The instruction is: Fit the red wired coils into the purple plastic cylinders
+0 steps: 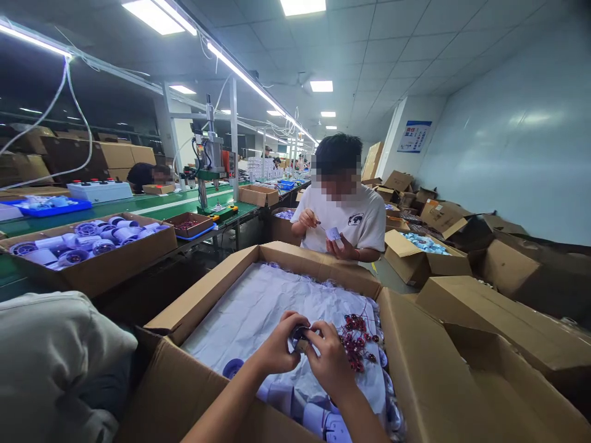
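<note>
Over a large cardboard box (168, 320), my left hand (279, 344) and my right hand (329, 358) are both closed around one small cup-like plastic housing (300, 337). Its dark round end shows between my fingers; the rest is mostly hidden. A white sheet (231, 314) covers much of the box's contents. To the right of my right hand lies a heap of dark red round parts with thin wires (354, 344). White cylindrical housings (318, 419) lie below my wrists, and a purple-blue round piece (232, 368) is left of my left forearm.
Opposite me a co-worker (344, 215) holds a white housing (333, 234) and a small part. A carton of housings (92, 246) and a press machine (210, 166) stand on the green bench at left. Cardboard boxes (503, 307) crowd the right side.
</note>
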A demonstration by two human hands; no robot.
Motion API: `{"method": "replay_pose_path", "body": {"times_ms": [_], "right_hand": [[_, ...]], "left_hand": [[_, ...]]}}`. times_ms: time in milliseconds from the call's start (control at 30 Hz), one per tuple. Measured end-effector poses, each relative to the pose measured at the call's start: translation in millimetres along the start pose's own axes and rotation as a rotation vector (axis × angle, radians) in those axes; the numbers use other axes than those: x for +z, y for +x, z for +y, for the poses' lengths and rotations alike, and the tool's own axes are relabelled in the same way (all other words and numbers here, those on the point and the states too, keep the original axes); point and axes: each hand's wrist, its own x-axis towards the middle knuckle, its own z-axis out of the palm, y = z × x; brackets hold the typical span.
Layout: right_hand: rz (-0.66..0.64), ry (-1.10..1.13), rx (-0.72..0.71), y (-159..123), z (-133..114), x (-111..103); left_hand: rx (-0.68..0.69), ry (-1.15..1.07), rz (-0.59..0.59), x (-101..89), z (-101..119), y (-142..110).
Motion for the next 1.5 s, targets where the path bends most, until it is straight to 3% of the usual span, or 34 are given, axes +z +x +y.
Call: {"method": "replay_pose_path", "body": {"times_ms": [200, 400, 567, 700, 833, 1067, 1300, 1500], "right_hand": [[0.009, -0.012, 0.112, -0.1, -3.7, 4.5], [0.021, 0.115, 0.229, 2.7, -9.1, 5.5], [-0.026, 0.100, 0.262, 4.1, -10.6, 3.4], [-0.089, 0.021, 0.202, 3.9, -12.0, -0.2], [-0.047, -0.061, 0.205, 2.2, -13.7, 1.2], [0.019, -0.065, 0.375, 7.2, -16.9, 3.7], [-0.154, -0.074, 0.461, 20.2, -22.0, -1.1], [-0.214, -0.109, 0.521, 30.0, -32.0, -0.8]], "left_hand": [[0.041, 0.043, -0.007, 1.9, -1.9, 2.3], [0.061, 0.065, -0.025, 2.4, -4.7, 2.3], [0.048, 0.080, -0.038, 3.1, -6.1, 1.9], [0.024, 0.099, -0.025, 2.8, -4.1, 0.4], [0.027, 0.091, -0.030, 2.6, -2.7, 0.5], [0.068, 0.113, -0.106, 1.4, -4.1, 3.0], [0.030, 0.152, -0.242, -2.4, -2.9, -0.9], [0.012, 0.164, -0.218, -2.6, -4.6, -0.2]]}}
